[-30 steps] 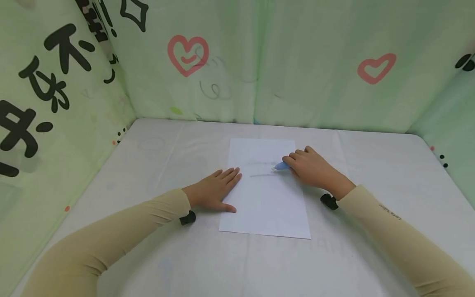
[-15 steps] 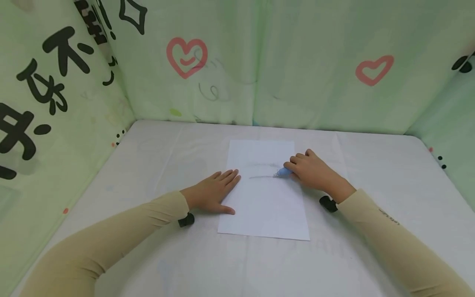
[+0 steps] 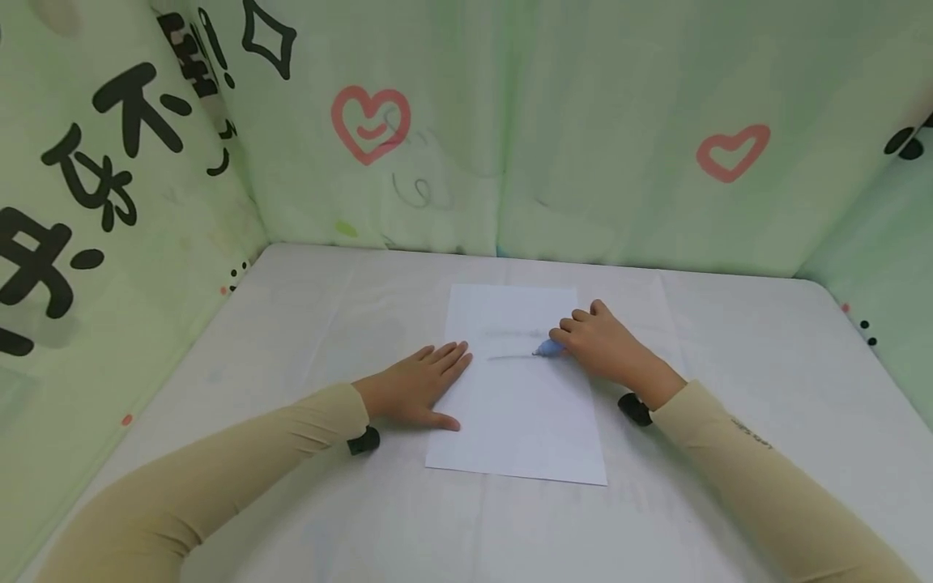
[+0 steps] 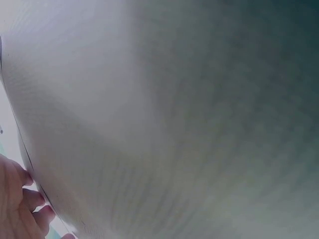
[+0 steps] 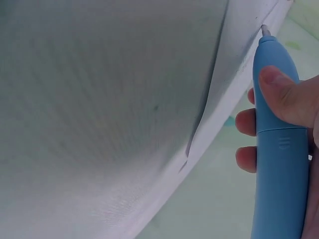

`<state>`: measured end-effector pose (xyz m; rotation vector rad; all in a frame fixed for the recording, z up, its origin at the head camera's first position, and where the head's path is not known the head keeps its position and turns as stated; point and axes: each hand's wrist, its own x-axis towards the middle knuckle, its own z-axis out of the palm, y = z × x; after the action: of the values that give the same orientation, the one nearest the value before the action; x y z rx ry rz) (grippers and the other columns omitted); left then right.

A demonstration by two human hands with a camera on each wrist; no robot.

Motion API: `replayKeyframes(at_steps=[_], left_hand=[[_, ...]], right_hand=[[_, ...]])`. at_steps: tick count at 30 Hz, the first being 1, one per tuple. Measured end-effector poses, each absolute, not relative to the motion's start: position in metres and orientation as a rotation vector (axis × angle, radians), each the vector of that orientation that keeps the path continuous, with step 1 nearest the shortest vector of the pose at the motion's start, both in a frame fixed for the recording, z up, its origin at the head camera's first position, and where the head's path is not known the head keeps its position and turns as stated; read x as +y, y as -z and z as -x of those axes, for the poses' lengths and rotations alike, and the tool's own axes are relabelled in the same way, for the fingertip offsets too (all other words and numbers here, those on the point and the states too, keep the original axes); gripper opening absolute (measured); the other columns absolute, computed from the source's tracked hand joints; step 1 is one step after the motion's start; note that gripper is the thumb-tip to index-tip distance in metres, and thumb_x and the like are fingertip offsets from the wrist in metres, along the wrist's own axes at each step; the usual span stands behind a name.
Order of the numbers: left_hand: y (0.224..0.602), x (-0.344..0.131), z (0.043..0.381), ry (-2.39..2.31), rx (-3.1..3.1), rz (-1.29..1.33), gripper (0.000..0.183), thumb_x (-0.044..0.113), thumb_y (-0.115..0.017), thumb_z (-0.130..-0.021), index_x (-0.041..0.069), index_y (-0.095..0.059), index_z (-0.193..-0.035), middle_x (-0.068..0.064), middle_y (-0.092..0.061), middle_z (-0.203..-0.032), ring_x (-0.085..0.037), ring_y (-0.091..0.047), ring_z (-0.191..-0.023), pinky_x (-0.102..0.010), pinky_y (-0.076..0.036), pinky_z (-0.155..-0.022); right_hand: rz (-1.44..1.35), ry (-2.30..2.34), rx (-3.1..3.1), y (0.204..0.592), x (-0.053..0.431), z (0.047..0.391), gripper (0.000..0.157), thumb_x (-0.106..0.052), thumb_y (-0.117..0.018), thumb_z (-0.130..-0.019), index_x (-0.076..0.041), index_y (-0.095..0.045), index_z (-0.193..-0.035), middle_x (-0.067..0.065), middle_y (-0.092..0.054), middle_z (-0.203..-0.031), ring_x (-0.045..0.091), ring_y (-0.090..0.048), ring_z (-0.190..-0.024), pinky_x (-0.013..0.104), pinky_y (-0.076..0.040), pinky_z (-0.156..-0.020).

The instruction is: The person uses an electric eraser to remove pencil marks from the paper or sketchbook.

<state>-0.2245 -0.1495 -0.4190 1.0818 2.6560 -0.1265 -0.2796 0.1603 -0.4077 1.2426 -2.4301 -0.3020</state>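
Observation:
A white sheet of paper (image 3: 513,429) lies on the table, bearing two faint grey lines. My right hand (image 3: 605,344) grips a thick light-blue electric eraser (image 5: 281,164), thumb on one side and fingers curled round the other. Its small grey tip is at the right end of the lower line (image 3: 509,357), as the head view shows. The left hand (image 3: 415,385) lies flat across the paper's left edge, fingers spread and thumb out to the side. Only part of the left hand's fingers (image 4: 35,204) shows in the left wrist view.
A white cloth covers the table (image 3: 328,308). Green curtains (image 3: 598,162) printed with hearts and black characters stand behind it and at both sides. Black wrist cameras (image 3: 636,409) hang under both sleeves.
The right hand has brought the eraser's tip down to the lower line, then slightly left along it. My left hand keeps its place on the paper. The head view has tilted up a little.

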Motion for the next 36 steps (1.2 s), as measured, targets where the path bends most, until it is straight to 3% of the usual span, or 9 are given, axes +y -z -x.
replayKeyframes(at_steps=[12,19,29,36], left_hand=[[0.42,-0.147,0.225,0.158,2.661,-1.065,0.1,0.072,-0.042,-0.085,0.009,-0.003,-0.152,-0.007,-0.001,-0.161,-0.022,-0.004,-0.149,-0.043,-0.014,-0.12],[0.42,-0.148,0.223,0.161,2.658,-1.064,0.1,0.072,-0.043,-0.085,0.008,-0.004,-0.152,-0.008,-0.003,-0.16,-0.023,-0.005,-0.149,-0.044,-0.015,-0.119],[0.42,-0.149,0.223,0.176,2.663,-1.047,0.1,0.071,-0.043,-0.085,0.008,-0.004,-0.152,-0.008,-0.002,-0.161,-0.023,-0.005,-0.149,-0.044,-0.014,-0.119],[0.42,-0.149,0.225,0.16,2.665,-1.061,0.099,0.071,-0.042,-0.085,0.008,-0.004,-0.152,-0.008,-0.002,-0.161,-0.022,-0.004,-0.149,-0.043,-0.013,-0.12]], right_hand=[[-1.268,0.295,-2.428,0.406,0.164,0.279,0.013,-0.004,-0.07,-0.081,-0.009,-0.062,-0.089,0.004,-0.06,-0.076,0.021,-0.053,-0.069,0.037,-0.038,-0.068],[-1.343,0.259,-2.457,0.4,0.171,0.278,0.022,0.003,-0.07,-0.078,-0.004,-0.055,-0.092,0.006,-0.058,-0.079,0.022,-0.054,-0.073,0.033,-0.044,-0.071],[-1.416,0.36,-2.343,0.397,0.166,0.281,0.025,0.001,-0.073,-0.075,-0.009,-0.055,-0.089,0.001,-0.051,-0.07,0.016,-0.045,-0.063,0.026,-0.027,-0.062],[-1.428,0.457,-2.425,0.394,0.162,0.284,0.017,-0.002,-0.07,-0.079,-0.01,-0.058,-0.088,0.001,-0.053,-0.07,0.017,-0.046,-0.062,0.026,-0.026,-0.059]])
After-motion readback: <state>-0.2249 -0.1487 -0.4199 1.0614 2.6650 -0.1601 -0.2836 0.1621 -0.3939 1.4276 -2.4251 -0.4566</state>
